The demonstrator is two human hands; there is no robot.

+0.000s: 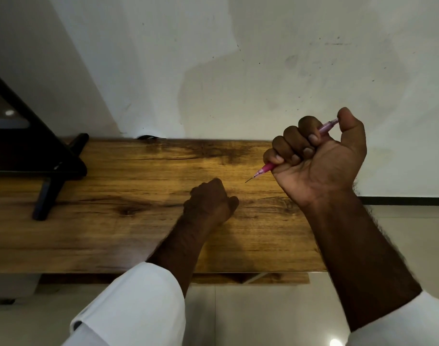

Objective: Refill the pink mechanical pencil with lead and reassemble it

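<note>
The pink mechanical pencil (266, 168) is held in my right hand (320, 158), raised above the right part of the wooden table (113, 233). All fingers wrap its barrel in a fist. My thumb presses on the rear end at the upper right. The tip points down and left, and a short thin lead sticks out of it. My left hand (209, 203) rests on the table's middle as a loose fist; whether anything is inside it is hidden.
A black stand (53, 176) with angled legs occupies the table's left end. A white wall rises directly behind the table. Pale floor tiles (238, 315) show below the front edge and to the right.
</note>
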